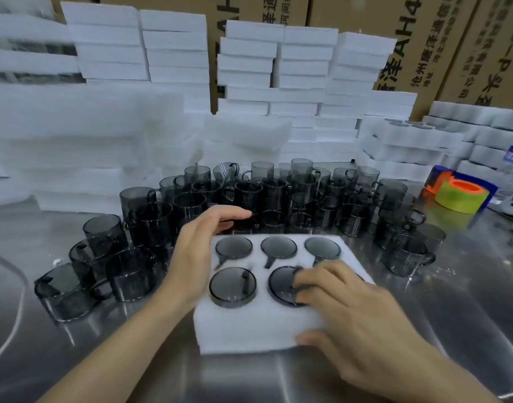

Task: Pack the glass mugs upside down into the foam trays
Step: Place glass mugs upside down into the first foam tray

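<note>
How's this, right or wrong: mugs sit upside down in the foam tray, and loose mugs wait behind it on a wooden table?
One error: the head view shows a shiny metal table, not wooden. Mugs do sit upside down in the foam tray, with loose mugs behind it.

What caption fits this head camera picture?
Left hand touches and right hand grips a foam tray of upside-down mugs.
</note>
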A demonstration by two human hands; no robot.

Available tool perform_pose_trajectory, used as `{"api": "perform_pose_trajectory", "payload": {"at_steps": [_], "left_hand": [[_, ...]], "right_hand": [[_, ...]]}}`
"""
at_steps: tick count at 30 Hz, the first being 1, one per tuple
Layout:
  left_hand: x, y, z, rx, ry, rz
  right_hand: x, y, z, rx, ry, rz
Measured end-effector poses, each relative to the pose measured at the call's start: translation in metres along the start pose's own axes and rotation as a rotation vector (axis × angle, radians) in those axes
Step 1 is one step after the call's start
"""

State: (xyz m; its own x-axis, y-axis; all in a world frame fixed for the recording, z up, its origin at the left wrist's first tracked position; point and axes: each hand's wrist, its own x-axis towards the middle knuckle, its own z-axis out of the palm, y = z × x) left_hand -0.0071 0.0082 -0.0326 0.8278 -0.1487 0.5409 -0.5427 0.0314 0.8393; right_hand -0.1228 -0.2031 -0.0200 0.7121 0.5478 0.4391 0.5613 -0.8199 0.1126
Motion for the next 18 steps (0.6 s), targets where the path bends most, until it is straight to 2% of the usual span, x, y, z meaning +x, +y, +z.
{"api": "perform_pose_trajectory", "payload": {"at_steps": [3,4,5,7,9,12,15,18], "left_hand": [[0.005,-0.007,0.003,-0.05,0.068,0.008],[0.004,-0.011,0.007,0.031,0.065,0.062],[-0.001,-0.013,0.015,0.198,0.05,0.199],[-0.013,-0.027,0.033,0.533,-0.073,0.464],[-0.016,-0.042,0.05,0.721,-0.251,0.414],[0.001,-0.053,0.064,0.904,-0.295,0.303],[0.018,-0.056,0.072,1.007,-0.322,0.329],[0.024,-0.061,0.075,0.995,-0.34,0.393]], "right_hand": [[-0.01,0.021,-0.036,0.118,0.189,0.028],[-0.009,0.036,-0.049,0.169,0.237,0.053],[-0.005,0.052,-0.062,0.175,0.27,0.082],[0.015,0.095,-0.087,0.054,0.238,0.12],[0.041,0.142,-0.101,-0.085,0.183,0.224],[0.089,0.215,-0.099,-0.15,0.256,0.419],[0.147,0.279,-0.076,-0.32,0.095,0.5],[0.184,0.319,-0.041,-0.263,-0.081,0.588]]}}
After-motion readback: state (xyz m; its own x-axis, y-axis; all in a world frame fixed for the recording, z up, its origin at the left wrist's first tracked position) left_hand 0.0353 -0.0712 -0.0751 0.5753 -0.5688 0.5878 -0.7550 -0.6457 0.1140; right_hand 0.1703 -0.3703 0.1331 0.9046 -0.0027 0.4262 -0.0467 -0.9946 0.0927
